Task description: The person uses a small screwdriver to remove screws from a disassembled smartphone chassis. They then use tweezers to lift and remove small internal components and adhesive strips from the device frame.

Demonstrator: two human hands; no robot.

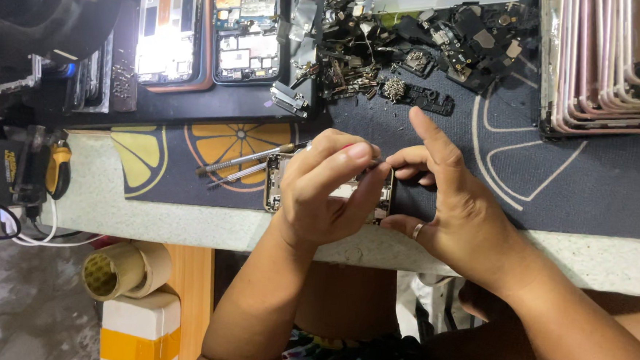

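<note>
An opened phone [273,183] with its insides showing lies on a dark mat with a citrus pattern [568,186], near the table's front edge. My left hand [327,191] is curled over it, its fingers pinched on a thin tool with a red bit at the fingertips; most of the tool is hidden. My right hand [446,208], with a ring on one finger, holds the phone's right end between thumb and fingers, its index finger raised. Two thin metal tools [244,165] lie on the mat just left of my left hand.
Two more opened phones [244,30] lie at the back, one brightly lit [168,37]. A heap of small dark parts [415,39] sits behind my hands. Pink phone frames [611,64] are stacked at the back right. A yellow-handled tool [58,168] and a tape roll [122,270] are at left.
</note>
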